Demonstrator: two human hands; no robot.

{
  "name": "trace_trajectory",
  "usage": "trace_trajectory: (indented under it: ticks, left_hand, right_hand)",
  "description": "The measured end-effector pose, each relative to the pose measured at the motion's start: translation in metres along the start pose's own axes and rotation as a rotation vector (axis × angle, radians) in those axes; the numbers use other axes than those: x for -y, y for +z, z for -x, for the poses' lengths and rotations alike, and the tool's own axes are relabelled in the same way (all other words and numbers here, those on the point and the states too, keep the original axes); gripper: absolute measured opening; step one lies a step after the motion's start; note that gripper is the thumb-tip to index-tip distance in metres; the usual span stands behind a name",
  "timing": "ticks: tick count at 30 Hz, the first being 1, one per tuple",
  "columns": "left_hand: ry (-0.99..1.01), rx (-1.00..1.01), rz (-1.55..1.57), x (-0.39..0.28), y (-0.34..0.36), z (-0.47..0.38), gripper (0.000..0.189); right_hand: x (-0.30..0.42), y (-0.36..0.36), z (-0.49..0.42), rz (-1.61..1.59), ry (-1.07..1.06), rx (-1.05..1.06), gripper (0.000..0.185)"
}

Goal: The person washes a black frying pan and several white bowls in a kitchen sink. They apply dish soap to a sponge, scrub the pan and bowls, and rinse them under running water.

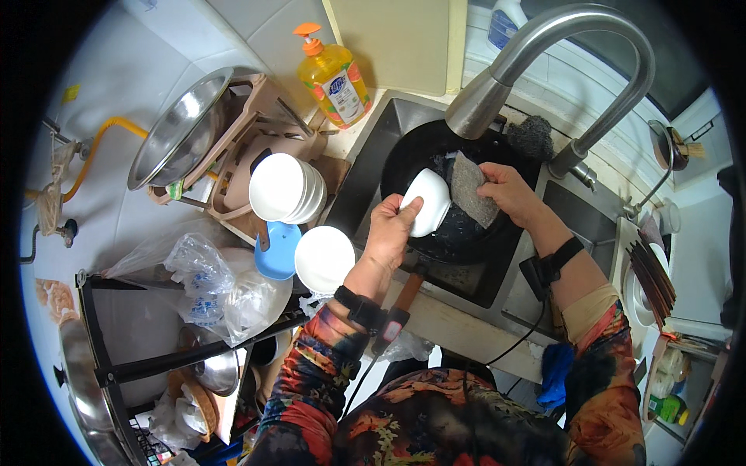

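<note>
My left hand grips a white bowl, tilted on its side, with the thumb on its outer wall. Just right of the bowl, my right hand pinches a grey scouring pad by its edge. Both hands are over a black wok that sits in the steel sink, its wooden handle pointing towards me. Left of the sink stands a stack of white bowls, with one more white bowl and a blue dish beside it.
A steel faucet arches over the wok. Behind the sink lies a dark scrubber; an orange-topped pump bottle stands at the back left. A rack holds metal basins. Plastic bags lie at left, chopsticks at right.
</note>
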State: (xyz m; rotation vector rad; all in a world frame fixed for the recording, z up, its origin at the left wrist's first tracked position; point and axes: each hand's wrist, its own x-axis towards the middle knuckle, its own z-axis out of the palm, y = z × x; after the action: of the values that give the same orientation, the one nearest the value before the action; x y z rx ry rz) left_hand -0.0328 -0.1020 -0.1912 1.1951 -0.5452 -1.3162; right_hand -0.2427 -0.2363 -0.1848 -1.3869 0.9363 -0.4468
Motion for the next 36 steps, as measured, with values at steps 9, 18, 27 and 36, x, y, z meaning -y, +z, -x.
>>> trace_trajectory:
  ticks: [9, 18, 27, 36]
  left_hand:
    - [0.010, -0.032, 0.033, -0.005, 0.037, 0.001, 0.008]
    - [0.145, 0.005, -0.012, -0.011, 0.060, 0.015, 0.006]
    - [0.206, -0.054, -0.028, -0.004, 0.054, 0.010, 0.008]
    - [0.246, 0.127, 0.107, -0.007, 0.054, 0.030, 0.011]
  right_hand:
    - [0.020, 0.043, 0.033, 0.016, -0.446, -0.142, 0.030]
    - [0.022, 0.070, 0.005, 0.305, -0.469, -0.427, 0.032]
    - [0.023, 0.112, 0.027, 0.576, -0.712, -0.624, 0.029]
    - [0.018, 0.042, -0.003, -0.885, -0.071, -0.122, 0.029]
